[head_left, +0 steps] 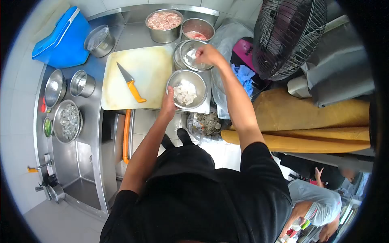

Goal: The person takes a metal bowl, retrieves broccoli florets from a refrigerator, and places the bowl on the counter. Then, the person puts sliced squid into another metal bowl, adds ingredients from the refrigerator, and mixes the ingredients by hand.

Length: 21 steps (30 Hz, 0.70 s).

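My left hand (168, 104) grips the near-left side of a metal bowl (198, 82) at the right edge of the cutting board (152, 60). Soft white pieces of food (185, 94) lie in this bowl; their kind is unclear. Over a second metal bowl (187, 45), just behind the first, my right hand (207, 55) has its fingers pinched together. Something white shows inside that bowl, and whatever the fingers hold is hidden. A knife (131, 83) with a yellow handle rests on the board.
Pots of pink meat (164, 21) and reddish contents (196, 35) stand behind. A fan (289, 38) is at right. Left are a blue cooler (60, 40), several metal containers, a bowl of greyish pieces (68, 121) and a sink (73, 162). Other people work at lower right.
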{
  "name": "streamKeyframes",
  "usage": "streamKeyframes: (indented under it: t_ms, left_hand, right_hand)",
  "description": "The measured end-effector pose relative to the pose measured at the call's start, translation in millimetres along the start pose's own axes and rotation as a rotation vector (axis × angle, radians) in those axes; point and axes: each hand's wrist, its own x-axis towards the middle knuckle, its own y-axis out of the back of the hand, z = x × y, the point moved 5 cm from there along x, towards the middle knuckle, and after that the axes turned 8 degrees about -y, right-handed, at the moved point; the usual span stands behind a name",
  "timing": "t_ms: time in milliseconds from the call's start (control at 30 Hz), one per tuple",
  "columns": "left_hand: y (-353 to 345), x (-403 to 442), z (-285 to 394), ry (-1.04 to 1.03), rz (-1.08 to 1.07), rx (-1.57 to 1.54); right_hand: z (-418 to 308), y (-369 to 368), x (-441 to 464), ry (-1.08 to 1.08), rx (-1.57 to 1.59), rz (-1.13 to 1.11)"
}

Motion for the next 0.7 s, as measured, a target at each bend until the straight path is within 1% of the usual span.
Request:
streamKeyframes:
  t_ms: [33, 67, 100, 167, 200, 267, 333, 367, 433, 467, 533, 567, 633, 700]
  left_hand:
    - [1, 1, -1, -0.021, 0.007, 0.008]
    - [2, 1, -4, -0.039, 0.013, 0.016]
    - [4, 2, -9, -0.041, 0.021, 0.018]
    - [4, 7, -16, -0.039, 0.017, -0.02]
    - [4, 8, -16, -0.05, 0.026, -0.015]
    - [5, 2, -21, -0.057, 0.049, -0.036]
    - [7, -3, -22, -0.066, 0.091, -0.056]
    - [9, -6, -21, -0.073, 0.115, -0.077]
    - [16, -19, -13, -0.102, 0.174, -0.096]
    - [19, -26, -7, -0.122, 0.211, -0.119]
    - [37, -50, 11, -0.125, 0.279, -0.13]
    - [50, -65, 19, -0.116, 0.326, -0.134]
    - [85, -100, 35, -0.213, 0.381, -0.132]
    - [130, -146, 47, -0.24, 0.519, -0.186]
  right_hand:
    - [-5, 7, -16, 0.026, 0.128, 0.023]
    - [-7, -7, -29, 0.035, 0.247, -0.074]
    - [-16, -22, -42, 0.314, 0.104, -0.06]
    - [-25, -39, -71, 0.267, 0.126, -0.257]
    - [-19, -39, -66, 0.282, 0.128, -0.259]
    - [31, -14, -56, -0.107, 0.267, 0.371]
    - [57, 11, -57, -0.255, -0.078, 0.82]
    - [73, 9, -44, -0.238, -0.071, 0.805]
    - [109, -27, -7, -0.354, 0.311, 0.332]
    - [105, -29, -5, -0.337, 0.311, 0.315]
    - [87, -13, -14, -0.234, 0.509, 0.551]
    - [68, -5, -20, -0.219, 0.5, 0.53]
    - [31, 17, -37, -0.182, 0.933, 0.543]
    - [1, 17, -36, -0.053, 1.26, 0.436]
